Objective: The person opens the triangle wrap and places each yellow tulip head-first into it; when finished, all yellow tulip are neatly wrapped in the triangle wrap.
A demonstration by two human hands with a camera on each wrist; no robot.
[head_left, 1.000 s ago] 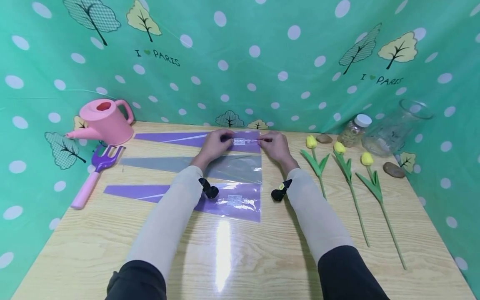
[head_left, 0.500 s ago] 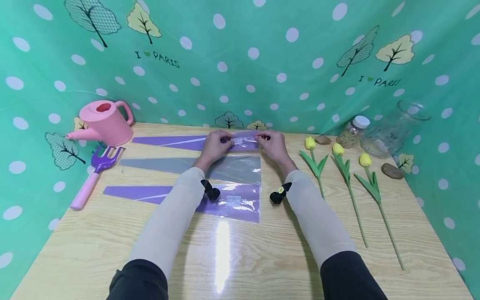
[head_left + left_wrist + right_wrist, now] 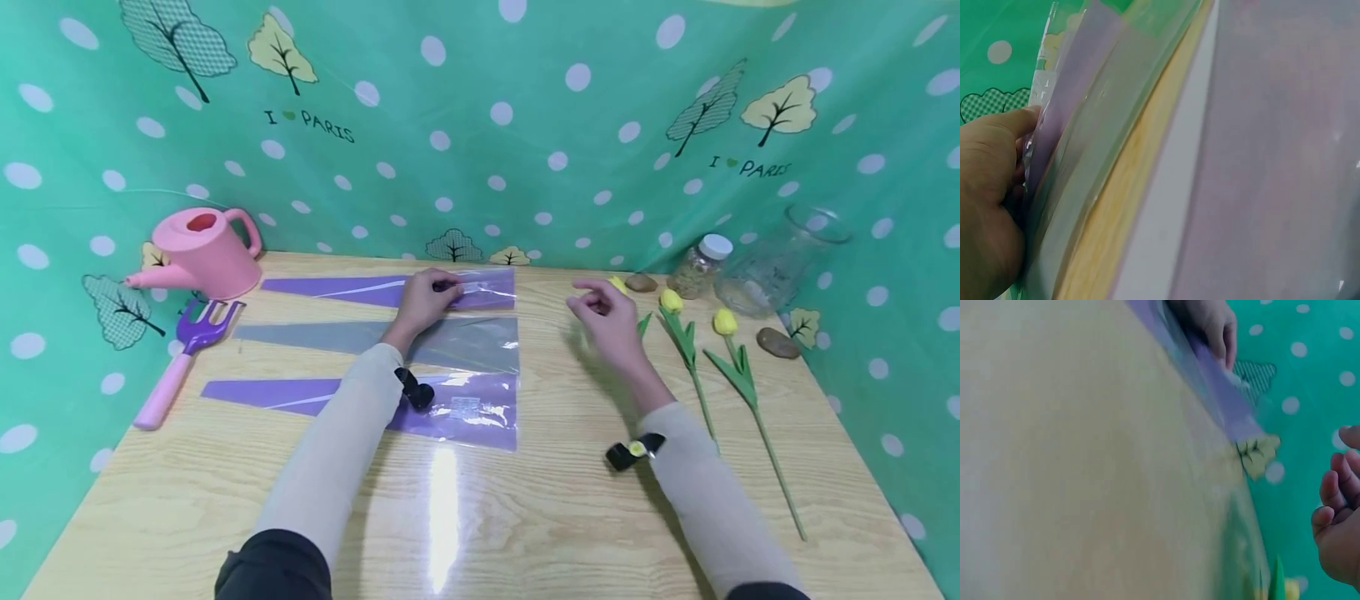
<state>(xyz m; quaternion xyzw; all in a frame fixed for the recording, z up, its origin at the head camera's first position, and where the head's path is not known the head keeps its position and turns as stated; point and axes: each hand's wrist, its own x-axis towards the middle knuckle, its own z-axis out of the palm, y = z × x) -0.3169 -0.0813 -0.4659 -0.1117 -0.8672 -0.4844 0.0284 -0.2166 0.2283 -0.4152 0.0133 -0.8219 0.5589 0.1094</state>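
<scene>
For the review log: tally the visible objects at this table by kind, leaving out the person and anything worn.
Plastic sleeves: 3
Yellow tulips: 3
Stones: 2
Watering can: 1
Garden fork: 1
Lidded jar: 1
Clear vase: 1
Total: 12

On the wood-grained surface, tapered purple and grey plastic sleeves lie between a pink watering can, left, and long-stemmed yellow tulips, right.

pale wood-grain counter, glare streak near front. left: pink watering can, purple-and-pink garden fork. middle: far purple sleeve, grey sleeve, near purple sleeve, laid in rows, apart. right: three yellow tulips, two brown stones, white-lidded jar, clear glass vase.
</scene>
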